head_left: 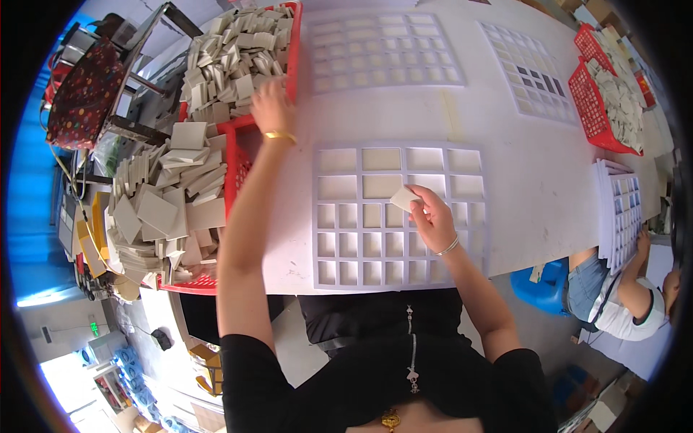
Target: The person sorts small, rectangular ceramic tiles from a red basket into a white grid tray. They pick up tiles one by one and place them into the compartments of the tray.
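Note:
My right hand [432, 222] pinches a small cream square tile [402, 197] between thumb and fingers, over a white compartment tray [359, 281]. The tray lies flat on the table in front of me, with larger cells in its far rows and smaller ones in its near rows. Cream pieces show in several cells, such as a tile [381, 159] in the far row. At the far left, my left hand [273, 108] is at the near right corner of a red basket [294, 54] heaped with cream tiles [231, 65]. Motion smears its fingers, hiding whether they grip anything.
Nearer on the left, another red basket [232, 169] holds a pile of larger tiles [159, 213]. Two more trays lie farther back, a white one [386, 50] and one with dark pieces [530, 76]. Right: red baskets [592, 105], stacked trays [617, 209] and a seated person [628, 299].

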Motion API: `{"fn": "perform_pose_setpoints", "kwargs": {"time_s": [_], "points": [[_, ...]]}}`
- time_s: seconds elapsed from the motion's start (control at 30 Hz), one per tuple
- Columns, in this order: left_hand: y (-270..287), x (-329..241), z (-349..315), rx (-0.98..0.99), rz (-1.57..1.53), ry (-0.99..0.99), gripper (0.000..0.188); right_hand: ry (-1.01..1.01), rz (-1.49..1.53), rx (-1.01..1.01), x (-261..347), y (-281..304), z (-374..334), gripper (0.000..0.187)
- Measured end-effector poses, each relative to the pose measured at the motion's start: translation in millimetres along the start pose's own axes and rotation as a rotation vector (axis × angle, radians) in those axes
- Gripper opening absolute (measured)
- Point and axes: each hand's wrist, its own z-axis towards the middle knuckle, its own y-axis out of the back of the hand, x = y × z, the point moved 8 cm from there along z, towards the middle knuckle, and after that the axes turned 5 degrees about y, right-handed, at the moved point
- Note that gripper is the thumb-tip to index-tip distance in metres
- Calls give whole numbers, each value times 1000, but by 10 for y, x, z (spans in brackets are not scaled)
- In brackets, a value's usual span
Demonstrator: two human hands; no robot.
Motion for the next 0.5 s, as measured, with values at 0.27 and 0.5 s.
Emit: {"fn": "perform_pose_setpoints", "kwargs": {"time_s": [0.27,0.5], "points": [[-242,149,338,478,500,-130,26,-292,-141,77,-311,119,-273,30],[96,271,305,93,214,-49,20,-48,-148,274,-192,-108,-377,15]]}}
